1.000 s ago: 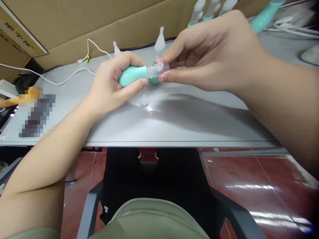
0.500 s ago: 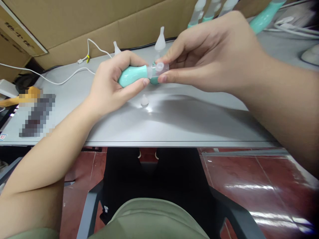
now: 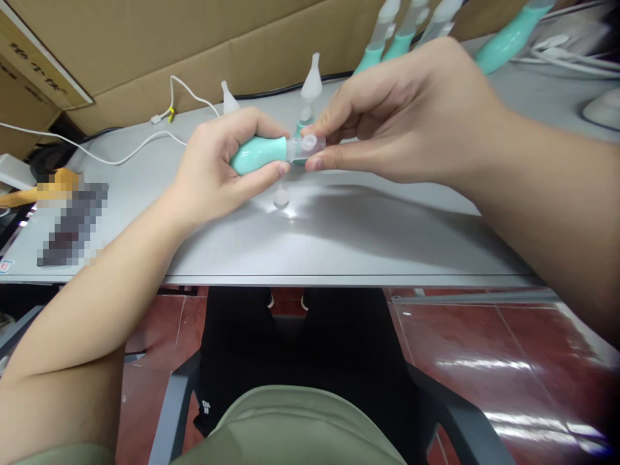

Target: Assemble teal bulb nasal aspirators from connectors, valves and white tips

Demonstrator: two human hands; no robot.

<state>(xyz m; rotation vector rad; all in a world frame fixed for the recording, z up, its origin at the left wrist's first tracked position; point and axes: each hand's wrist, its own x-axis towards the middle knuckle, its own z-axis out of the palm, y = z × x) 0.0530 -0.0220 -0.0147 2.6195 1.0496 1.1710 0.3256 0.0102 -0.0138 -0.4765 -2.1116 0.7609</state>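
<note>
My left hand (image 3: pixel 217 158) is wrapped round a teal bulb (image 3: pixel 261 155), which lies nearly level above the table. Joined to the bulb's right end is a clear tube (image 3: pixel 307 146) with a small round port on top. The thumb and fingers of my right hand (image 3: pixel 407 116) pinch that tube near its free end. Just behind the tube, a teal item with a white pointed tip (image 3: pixel 312 81) stands upright, its lower part partly hidden. A white cone tip (image 3: pixel 229 100) shows behind my left hand. On the table below the held piece sits a small clear cap (image 3: pixel 281 196).
Several teal bulbs with clear tops (image 3: pixel 400 45) stand at the back right, with another teal piece (image 3: pixel 513 40) beside them. White cables (image 3: pixel 145 139) cross the table's left. A blurred dark object (image 3: pixel 72 226) lies at the left, and cardboard (image 3: pixel 194 39) lines the back.
Both hands have shifted slightly, the right one lower, with the bulb and tube between them. More of the upright items behind now shows.
</note>
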